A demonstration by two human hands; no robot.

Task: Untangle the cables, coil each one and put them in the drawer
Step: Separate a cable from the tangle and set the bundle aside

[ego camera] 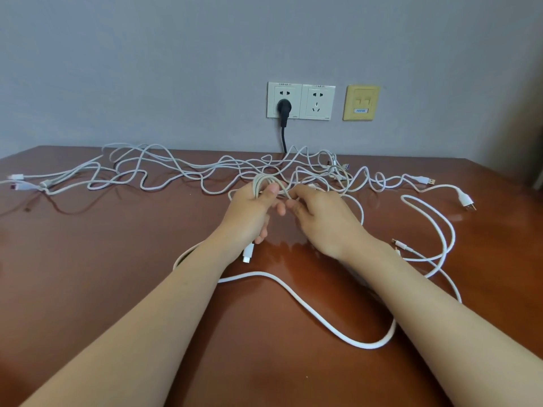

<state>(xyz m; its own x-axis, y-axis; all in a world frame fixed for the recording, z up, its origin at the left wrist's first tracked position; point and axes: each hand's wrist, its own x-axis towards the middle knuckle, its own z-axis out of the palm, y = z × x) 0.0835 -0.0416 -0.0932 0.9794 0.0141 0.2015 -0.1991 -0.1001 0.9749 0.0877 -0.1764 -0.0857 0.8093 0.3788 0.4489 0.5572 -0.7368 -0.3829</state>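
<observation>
Several thin white cables [164, 168] lie tangled across the far half of the brown table [117, 274]. My left hand [249, 212] grips a small coil of thin grey-white cable [264, 182], thumb on top; a white connector [247, 253] hangs below that hand. My right hand [320, 214] pinches the same cable's strand just right of the coil. A thicker white cable [329, 324] snakes across the near table under both forearms. No drawer is in view.
Cable ends with USB plugs lie at the far left [17, 182] and the far right [426, 180]. A black plug [284, 108] sits in a wall socket, its cord dropping behind the table. A yellow network plate [362, 102] is on the wall.
</observation>
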